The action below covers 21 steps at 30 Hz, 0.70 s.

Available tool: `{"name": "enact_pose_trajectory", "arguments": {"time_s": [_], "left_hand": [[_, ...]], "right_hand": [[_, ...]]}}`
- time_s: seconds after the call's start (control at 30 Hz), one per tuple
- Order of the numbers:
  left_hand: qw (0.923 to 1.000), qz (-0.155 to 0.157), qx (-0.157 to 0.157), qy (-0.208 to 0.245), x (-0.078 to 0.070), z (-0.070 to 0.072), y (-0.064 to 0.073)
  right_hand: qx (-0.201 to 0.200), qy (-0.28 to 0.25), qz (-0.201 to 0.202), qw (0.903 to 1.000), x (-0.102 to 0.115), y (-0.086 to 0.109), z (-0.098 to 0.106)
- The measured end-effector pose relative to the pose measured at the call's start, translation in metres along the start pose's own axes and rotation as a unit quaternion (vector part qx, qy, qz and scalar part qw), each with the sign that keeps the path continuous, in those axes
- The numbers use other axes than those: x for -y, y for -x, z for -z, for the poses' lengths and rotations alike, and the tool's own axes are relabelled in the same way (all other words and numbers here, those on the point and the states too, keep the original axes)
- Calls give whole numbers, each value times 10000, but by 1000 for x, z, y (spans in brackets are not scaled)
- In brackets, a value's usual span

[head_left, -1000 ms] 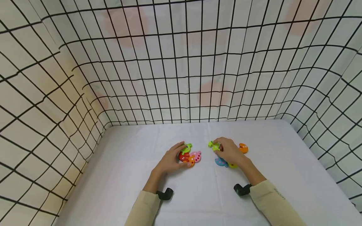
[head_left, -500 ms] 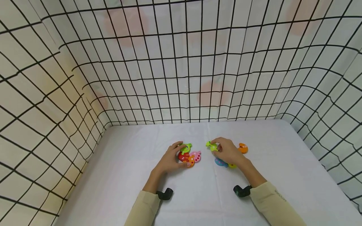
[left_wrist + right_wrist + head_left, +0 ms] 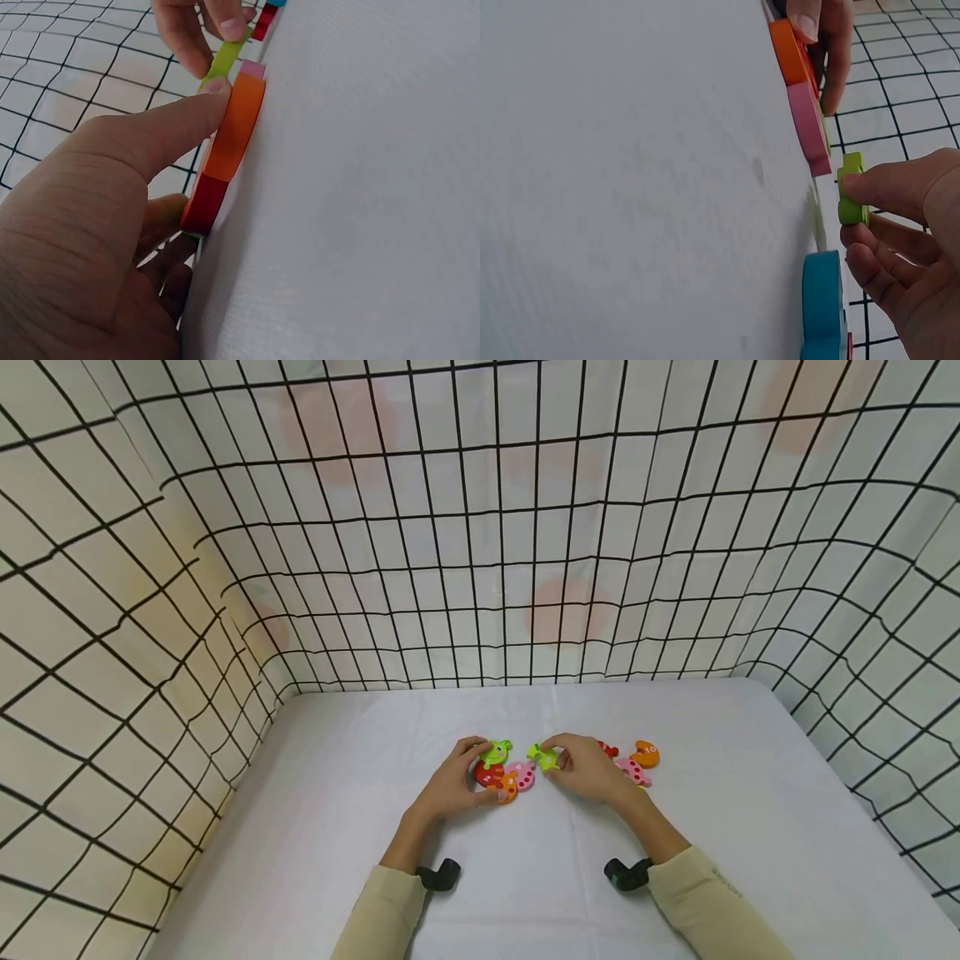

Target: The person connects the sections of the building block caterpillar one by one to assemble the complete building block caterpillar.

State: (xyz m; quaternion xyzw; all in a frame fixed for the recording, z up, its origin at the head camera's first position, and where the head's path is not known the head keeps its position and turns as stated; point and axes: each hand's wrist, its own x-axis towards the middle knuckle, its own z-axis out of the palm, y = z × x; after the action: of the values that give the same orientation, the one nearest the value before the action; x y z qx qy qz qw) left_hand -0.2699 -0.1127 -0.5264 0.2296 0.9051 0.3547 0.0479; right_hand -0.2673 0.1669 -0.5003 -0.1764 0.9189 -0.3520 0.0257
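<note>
My left hand (image 3: 448,783) spans a cluster of flat, animal-shaped puzzle pieces lying on the white cloth, gripping it between thumb and fingers. The cluster has a green piece (image 3: 497,752), a red piece with a number (image 3: 488,775), an orange piece (image 3: 511,788) and a pink piece (image 3: 521,774). In the left wrist view the thumb presses the orange piece (image 3: 240,124). My right hand (image 3: 588,770) pinches a lime-green animal piece (image 3: 542,757) by its side, just right of the pink one. The right wrist view shows that lime-green piece (image 3: 850,204) raised off the cloth.
Right of the right hand lie a red piece (image 3: 608,749), a pink spotted piece (image 3: 633,770) and an orange piece (image 3: 646,753). A blue piece (image 3: 821,300) sits below the right hand. Black wire mesh (image 3: 495,539) encloses the table (image 3: 330,760) at back and sides.
My right hand has moved left with the lime-green piece, closer to the cluster, uncovering the red and pink pieces behind it. The left hand has stayed in place.
</note>
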Motion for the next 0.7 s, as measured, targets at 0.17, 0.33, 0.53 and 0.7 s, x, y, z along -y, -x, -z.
{"name": "enact_pose_trajectory", "arguments": {"time_s": [0.17,0.33,0.53,0.7], "left_hand": [[9999,-139,57,-56,0,1,1],[9995,-243,110,-151,1,1,0],[9995,-255,140,-157,3,1,0],[9994,-251,172,-154,6,0,1]], "right_hand": [[68,-43,-152,9999,4,-2,-6],[149,-8,-281,9995,8,-2,-10],[198,99,-309,9993,10,-3,-10],[212,157,-338,9991,12,-4,-12]]}}
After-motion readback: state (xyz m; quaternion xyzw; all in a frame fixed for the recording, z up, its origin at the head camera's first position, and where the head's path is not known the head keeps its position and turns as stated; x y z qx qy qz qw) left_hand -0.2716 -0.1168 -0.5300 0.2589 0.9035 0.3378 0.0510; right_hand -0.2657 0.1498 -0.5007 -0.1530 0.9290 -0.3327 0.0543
